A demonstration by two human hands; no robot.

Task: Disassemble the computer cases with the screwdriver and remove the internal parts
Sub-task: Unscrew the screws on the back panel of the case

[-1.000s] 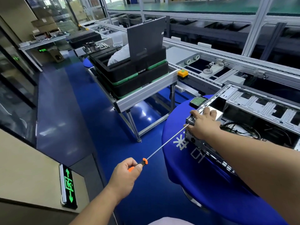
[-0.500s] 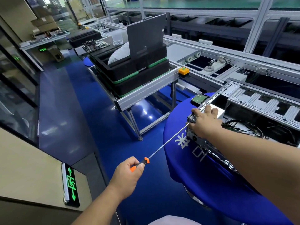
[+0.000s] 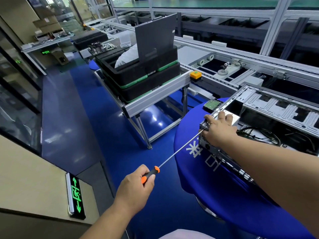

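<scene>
On a blue-draped table (image 3: 215, 187) in a factory aisle, your left hand (image 3: 136, 188) is gripping the long screwdriver (image 3: 172, 156), its shaft reaching up-right to the open computer case (image 3: 269, 118) corner your right hand (image 3: 219, 130) is clasping.

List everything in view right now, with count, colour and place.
Case: one, silver, open, on the blue table at right.
Screwdriver: one, orange-black handle, long shaft reaching the case's near corner.
Drive: one, green board up, on the table beyond the case.
Table: one, round, blue cloth.
Trays: stacked, black with green edges, on the metal stand.
Button: one, yellow, at the stand's corner.
Left hand: grips the handle.
Right hand: grips the case's corner, by the tip.
</scene>
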